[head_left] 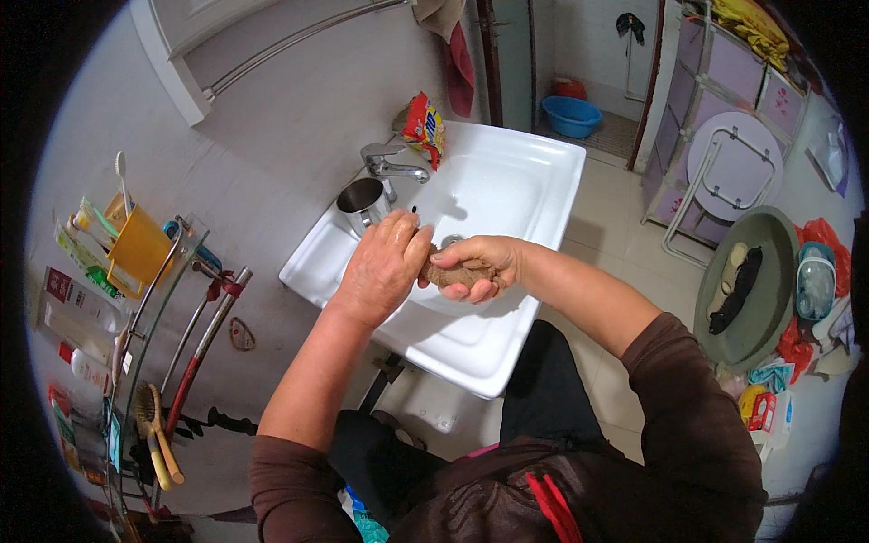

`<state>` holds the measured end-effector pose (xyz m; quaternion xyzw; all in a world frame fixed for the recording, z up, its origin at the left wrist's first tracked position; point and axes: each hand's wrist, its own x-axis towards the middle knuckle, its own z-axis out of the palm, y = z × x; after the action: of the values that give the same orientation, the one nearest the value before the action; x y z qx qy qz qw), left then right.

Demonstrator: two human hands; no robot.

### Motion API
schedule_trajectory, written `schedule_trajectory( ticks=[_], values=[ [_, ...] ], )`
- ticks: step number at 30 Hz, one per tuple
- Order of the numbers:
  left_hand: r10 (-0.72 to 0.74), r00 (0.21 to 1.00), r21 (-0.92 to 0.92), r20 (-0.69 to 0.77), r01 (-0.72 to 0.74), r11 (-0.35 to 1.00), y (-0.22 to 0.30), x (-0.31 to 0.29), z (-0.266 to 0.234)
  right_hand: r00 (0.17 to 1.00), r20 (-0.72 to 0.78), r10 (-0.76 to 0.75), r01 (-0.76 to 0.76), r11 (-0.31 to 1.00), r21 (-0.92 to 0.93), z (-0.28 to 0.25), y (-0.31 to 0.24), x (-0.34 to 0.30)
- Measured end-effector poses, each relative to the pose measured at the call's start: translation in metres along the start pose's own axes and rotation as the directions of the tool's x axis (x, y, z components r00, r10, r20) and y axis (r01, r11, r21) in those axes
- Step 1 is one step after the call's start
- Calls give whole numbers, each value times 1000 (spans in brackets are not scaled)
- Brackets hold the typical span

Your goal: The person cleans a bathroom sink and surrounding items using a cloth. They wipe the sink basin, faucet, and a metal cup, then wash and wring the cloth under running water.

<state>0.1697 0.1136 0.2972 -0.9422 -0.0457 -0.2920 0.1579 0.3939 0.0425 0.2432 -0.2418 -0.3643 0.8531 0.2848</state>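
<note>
A bunched, wet-looking brown cloth (463, 272) is squeezed between my two hands above the white washbasin (543, 172). My left hand (385, 262) grips its left end, knuckles up. Around its right part, the fingers of my right hand (484, 267) are wrapped, with the thumb on top. Just beyond my left hand, a metal mug (360, 201) stands on the basin's ledge. The chrome faucet (391, 163) is behind the mug. Part of the drain (453, 241) shows past my hands.
A red and yellow packet (422, 131) leans at the basin's back corner. On the left wall, a glass shelf holds a yellow cup (140, 249) of toothbrushes; hairbrushes (154, 434) hang below. To the right are a grey-green tub (756, 299), a folding stool (733, 167) and a blue basin (572, 116).
</note>
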Motion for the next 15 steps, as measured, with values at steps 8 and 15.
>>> schedule_trajectory(
  ticks=[8,15],
  values=[
    [-41,990,-39,132,47,998,-4,2,3,994,-65,-92,81,984,-159,9,1,-4],
    [-251,936,72,249,240,968,-11,-8,24,853,-440,-280,-92,750,-655,17,3,9]
  ],
)
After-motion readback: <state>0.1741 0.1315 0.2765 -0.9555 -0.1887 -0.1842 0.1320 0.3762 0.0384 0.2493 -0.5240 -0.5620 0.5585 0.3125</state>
